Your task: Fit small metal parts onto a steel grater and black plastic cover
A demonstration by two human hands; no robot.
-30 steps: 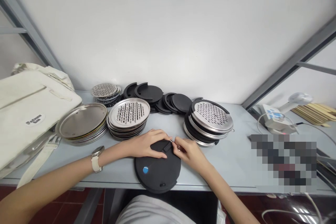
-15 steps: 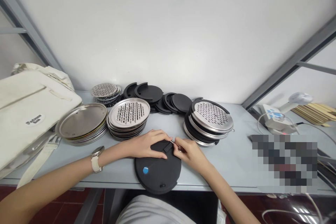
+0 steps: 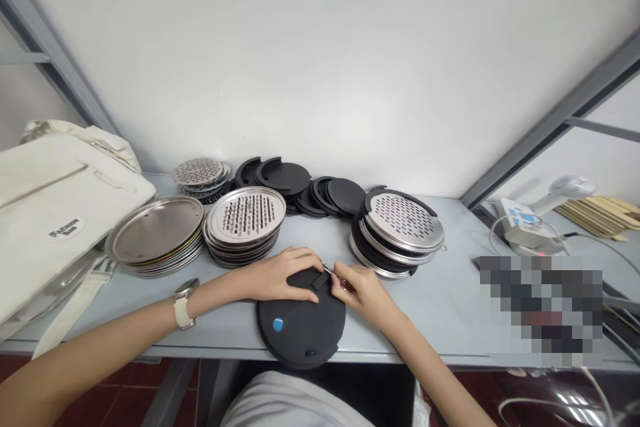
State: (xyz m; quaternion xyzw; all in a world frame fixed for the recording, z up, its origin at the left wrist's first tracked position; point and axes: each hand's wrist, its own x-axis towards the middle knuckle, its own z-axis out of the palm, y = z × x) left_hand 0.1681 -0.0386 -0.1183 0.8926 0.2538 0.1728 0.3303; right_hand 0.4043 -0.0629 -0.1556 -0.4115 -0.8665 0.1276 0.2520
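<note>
A round black disc [image 3: 300, 327] with a blue dot sticker lies at the front edge of the grey table. My left hand [image 3: 286, 275] rests over its upper left part, thumb and fingers apart, pressing on it. My right hand [image 3: 361, 288] is closed at the disc's upper right edge, pinching a small metal piece [image 3: 328, 269] that touches the rim. Behind my left hand stands a stack of round metal graters [image 3: 245, 217]. Another stack of graters and black rings [image 3: 400, 223] stands behind my right hand.
Stacked metal plates [image 3: 157, 230] and a cream bag [image 3: 65, 213] are on the left. Black discs [image 3: 285, 177] and small graters [image 3: 200, 173] line the wall. A white scanner [image 3: 565, 193], cables and a blurred patch are on the right.
The small metal piece has shifted slightly up and left at the disc's edge. Both hands are almost where they were.
</note>
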